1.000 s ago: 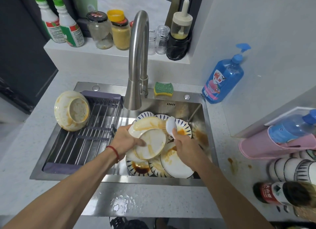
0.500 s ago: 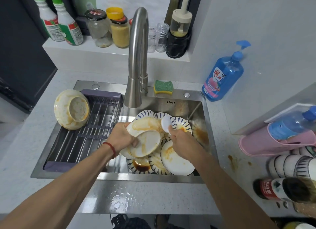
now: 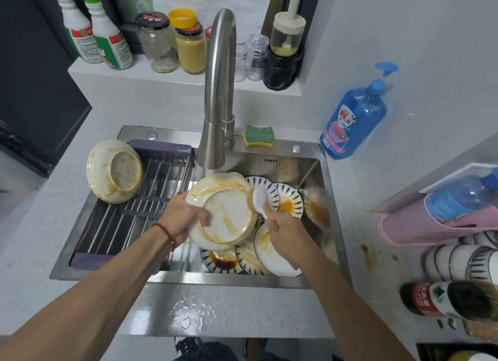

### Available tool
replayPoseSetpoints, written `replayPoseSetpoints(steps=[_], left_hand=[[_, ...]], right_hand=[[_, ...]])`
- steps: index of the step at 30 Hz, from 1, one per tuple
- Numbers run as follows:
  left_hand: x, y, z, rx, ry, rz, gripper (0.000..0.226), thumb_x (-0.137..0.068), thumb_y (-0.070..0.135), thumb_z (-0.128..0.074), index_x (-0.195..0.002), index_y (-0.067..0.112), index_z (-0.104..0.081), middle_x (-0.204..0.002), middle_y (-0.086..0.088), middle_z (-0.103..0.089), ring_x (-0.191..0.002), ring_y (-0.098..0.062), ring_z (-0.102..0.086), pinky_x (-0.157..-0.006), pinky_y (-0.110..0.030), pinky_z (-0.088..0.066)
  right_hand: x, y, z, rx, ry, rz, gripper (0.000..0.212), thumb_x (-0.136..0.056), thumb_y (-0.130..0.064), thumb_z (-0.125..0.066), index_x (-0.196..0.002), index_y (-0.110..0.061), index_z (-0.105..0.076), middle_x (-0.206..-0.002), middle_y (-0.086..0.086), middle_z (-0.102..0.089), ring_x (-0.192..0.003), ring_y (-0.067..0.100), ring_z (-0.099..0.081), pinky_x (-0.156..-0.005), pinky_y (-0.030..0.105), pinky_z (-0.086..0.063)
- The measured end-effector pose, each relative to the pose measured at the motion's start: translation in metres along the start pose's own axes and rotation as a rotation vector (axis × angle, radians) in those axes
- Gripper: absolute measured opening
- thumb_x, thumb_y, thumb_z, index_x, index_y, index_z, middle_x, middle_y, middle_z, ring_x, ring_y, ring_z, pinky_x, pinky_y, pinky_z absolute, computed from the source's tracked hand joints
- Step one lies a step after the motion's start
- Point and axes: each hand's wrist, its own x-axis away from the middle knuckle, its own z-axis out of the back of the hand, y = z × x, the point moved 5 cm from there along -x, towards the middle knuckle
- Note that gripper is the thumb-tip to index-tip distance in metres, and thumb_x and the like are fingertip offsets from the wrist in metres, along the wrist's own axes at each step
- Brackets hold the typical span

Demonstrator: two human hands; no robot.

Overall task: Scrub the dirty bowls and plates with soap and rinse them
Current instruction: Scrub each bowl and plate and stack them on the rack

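My left hand (image 3: 183, 220) grips the left rim of a sauce-streaked white plate (image 3: 223, 212), held tilted with its underside up over the sink (image 3: 315, 166). In my right hand (image 3: 283, 228) is a white dish brush (image 3: 259, 199), its bristles touching the plate's right edge. Below lie several dirty blue-patterned plates (image 3: 288, 201) with brown and orange sauce. A dirty bowl (image 3: 113, 170) leans upside down on the drying rack (image 3: 151, 199).
The faucet (image 3: 218, 91) arches over the sink just behind the held plate. A green-yellow sponge (image 3: 258, 135) lies on the sink ledge, a blue soap pump bottle (image 3: 353, 115) to its right. Jars and bottles line the back shelf. Stacked bowls (image 3: 463, 261) and bottles crowd the right counter.
My left hand has raised the plate and turned it more upright under the faucet. The brush in my right hand has come against the plate's right edge.
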Motion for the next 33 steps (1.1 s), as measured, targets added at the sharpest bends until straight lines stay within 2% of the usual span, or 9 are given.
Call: replayPoseSetpoints(steps=[4, 9, 13, 17, 21, 23, 26, 30, 33], left_hand=[[0.002, -0.009, -0.002, 0.057, 0.014, 0.013, 0.068, -0.032, -0.017, -0.064, -0.097, -0.001, -0.069, -0.106, -0.017, -0.072, -0.104, -0.041, -0.068, -0.061, -0.041, -0.060], [0.005, -0.014, -0.004, 0.148, -0.014, 0.036, 0.073, -0.035, -0.017, -0.061, -0.105, 0.000, -0.069, -0.117, -0.020, -0.071, -0.112, -0.042, -0.066, -0.073, -0.050, -0.062], [0.010, -0.014, -0.006, 0.231, -0.025, 0.038, 0.072, -0.039, -0.018, -0.057, -0.107, 0.002, -0.070, -0.110, -0.017, -0.074, -0.108, -0.040, -0.069, -0.072, -0.051, -0.063], [0.012, -0.014, -0.010, 0.283, -0.024, 0.047, 0.066, -0.049, -0.022, -0.055, -0.110, 0.000, -0.071, -0.119, -0.021, -0.073, -0.109, -0.042, -0.070, -0.087, -0.066, -0.058], [0.011, -0.018, -0.009, 0.360, -0.049, 0.078, 0.077, -0.054, -0.020, -0.055, -0.128, -0.002, -0.065, -0.133, -0.025, -0.066, -0.120, -0.047, -0.065, -0.093, -0.073, -0.051], [0.012, -0.021, -0.013, 0.390, -0.059, 0.104, 0.073, -0.060, -0.019, -0.053, -0.129, 0.000, -0.065, -0.133, -0.024, -0.067, -0.121, -0.046, -0.064, -0.091, -0.072, -0.053], [0.015, -0.024, -0.018, 0.436, -0.058, 0.143, 0.060, -0.078, -0.018, -0.038, -0.124, 0.008, -0.066, -0.120, -0.017, -0.074, -0.115, -0.041, -0.068, -0.085, -0.063, -0.060], [0.013, -0.026, -0.020, 0.517, -0.019, 0.155, 0.059, -0.080, -0.015, -0.035, -0.123, 0.010, -0.066, -0.124, -0.018, -0.073, -0.118, -0.042, -0.066, -0.100, -0.069, -0.050], [0.011, -0.028, -0.022, 0.556, 0.025, 0.171, 0.062, -0.080, -0.013, -0.035, -0.130, 0.008, -0.064, -0.130, -0.021, -0.069, -0.121, -0.044, -0.064, -0.107, -0.068, -0.045]], right_hand=[[-0.003, -0.003, 0.001, 0.058, 0.005, -0.007, 0.049, -0.110, -0.018, -0.032, -0.158, -0.027, -0.035, -0.100, 0.012, -0.061, -0.089, 0.025, -0.060, -0.075, 0.044, -0.053], [-0.005, 0.002, 0.002, 0.105, -0.011, -0.011, 0.045, -0.110, -0.018, -0.032, -0.155, -0.022, -0.038, -0.104, 0.010, -0.064, -0.091, 0.027, -0.061, -0.073, 0.039, -0.051], [0.004, 0.007, -0.002, 0.080, -0.001, -0.001, 0.047, -0.111, -0.017, -0.033, -0.157, -0.022, -0.037, -0.111, 0.012, -0.064, -0.094, 0.023, -0.058, -0.078, 0.035, -0.050], [0.001, 0.014, -0.002, 0.043, 0.031, -0.025, 0.047, -0.110, -0.020, -0.034, -0.156, -0.028, -0.039, -0.108, 0.011, -0.062, -0.091, 0.023, -0.058, -0.079, 0.038, -0.050], [-0.001, 0.012, -0.007, 0.025, 0.004, -0.012, 0.046, -0.110, -0.020, -0.034, -0.156, -0.027, -0.040, -0.112, 0.010, -0.063, -0.092, 0.022, -0.059, -0.079, 0.037, -0.049], [0.001, 0.012, -0.006, 0.042, 0.028, -0.004, 0.046, -0.110, -0.020, -0.034, -0.156, -0.026, -0.040, -0.115, 0.012, -0.063, -0.096, 0.024, -0.060, -0.086, 0.037, -0.051], [0.008, 0.008, -0.012, 0.098, -0.002, 0.030, 0.047, -0.110, -0.019, -0.034, -0.156, -0.023, -0.039, -0.122, 0.014, -0.063, -0.109, 0.030, -0.059, -0.100, 0.050, -0.051], [0.007, 0.006, -0.011, 0.169, 0.055, 0.046, 0.049, -0.110, -0.020, -0.034, -0.159, -0.026, -0.034, -0.108, 0.009, -0.065, -0.096, 0.025, -0.059, -0.086, 0.047, -0.054], [0.016, -0.002, -0.017, 0.243, 0.008, 0.091, 0.053, -0.109, -0.015, -0.038, -0.160, -0.025, -0.029, -0.097, 0.011, -0.066, -0.086, 0.025, -0.062, -0.073, 0.042, -0.051]])
